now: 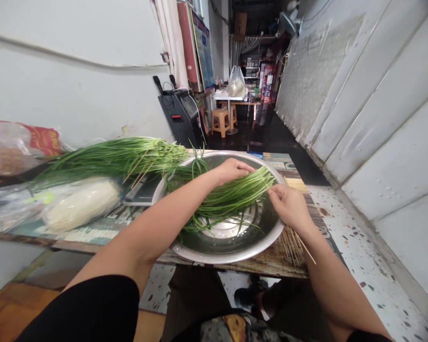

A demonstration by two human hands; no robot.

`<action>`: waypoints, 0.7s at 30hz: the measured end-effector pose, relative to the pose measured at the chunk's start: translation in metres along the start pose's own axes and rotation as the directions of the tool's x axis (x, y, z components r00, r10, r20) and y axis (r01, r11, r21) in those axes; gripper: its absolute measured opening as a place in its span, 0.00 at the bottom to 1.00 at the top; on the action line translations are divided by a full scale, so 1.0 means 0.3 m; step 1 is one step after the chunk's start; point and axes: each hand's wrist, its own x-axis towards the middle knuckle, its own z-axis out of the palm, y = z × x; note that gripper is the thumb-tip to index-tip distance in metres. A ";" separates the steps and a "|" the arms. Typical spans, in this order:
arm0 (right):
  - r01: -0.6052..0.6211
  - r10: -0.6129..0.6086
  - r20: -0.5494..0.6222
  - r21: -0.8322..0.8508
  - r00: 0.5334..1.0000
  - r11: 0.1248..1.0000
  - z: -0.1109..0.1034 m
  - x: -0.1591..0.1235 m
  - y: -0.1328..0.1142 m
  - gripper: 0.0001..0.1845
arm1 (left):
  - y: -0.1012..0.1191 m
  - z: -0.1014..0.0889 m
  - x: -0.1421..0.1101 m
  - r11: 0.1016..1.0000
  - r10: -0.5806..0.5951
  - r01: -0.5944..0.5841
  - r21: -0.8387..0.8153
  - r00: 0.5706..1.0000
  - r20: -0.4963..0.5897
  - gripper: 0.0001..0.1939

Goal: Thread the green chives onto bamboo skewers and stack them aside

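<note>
A large metal basin [228, 257] holds a bunch of long green chives [231, 194], with their pale cut ends toward the right rim. My left hand [233, 171] lies over the far side of the bunch, fingers stretched out and touching the stems; its thumb is mostly hidden. Close to the cut ends, my right hand [287, 202] is closed in a pinch above the basin's right rim. A thin bamboo skewer [309, 254] runs out from beneath its palm toward my forearm. More skewers [290, 247] lie on the table under that hand.
Left of the basin lies a big heap of chives [128, 154] on a dark tray [142, 192]. Nearer me is a clear bag of white contents [82, 202], beside a red-printed plastic bag [24, 147]. Past the table stand a black machine [181, 114] and stools [221, 121].
</note>
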 end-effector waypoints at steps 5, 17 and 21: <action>0.145 -0.142 -0.063 0.040 0.988 0.989 -0.003 0.000 0.006 0.14 | 0.037 -0.020 -0.018 0.998 0.041 -0.038 -0.057 0.997 0.063 0.17; 0.157 -0.157 -0.018 0.239 0.987 0.958 -0.024 0.023 0.005 0.14 | 0.096 -0.057 -0.037 0.855 -0.057 0.131 -0.502 0.985 0.162 0.17; 0.184 -0.165 -0.087 0.300 0.982 0.936 -0.018 0.024 0.003 0.15 | 0.119 -0.076 -0.052 0.872 -0.020 0.112 -0.477 0.981 0.193 0.16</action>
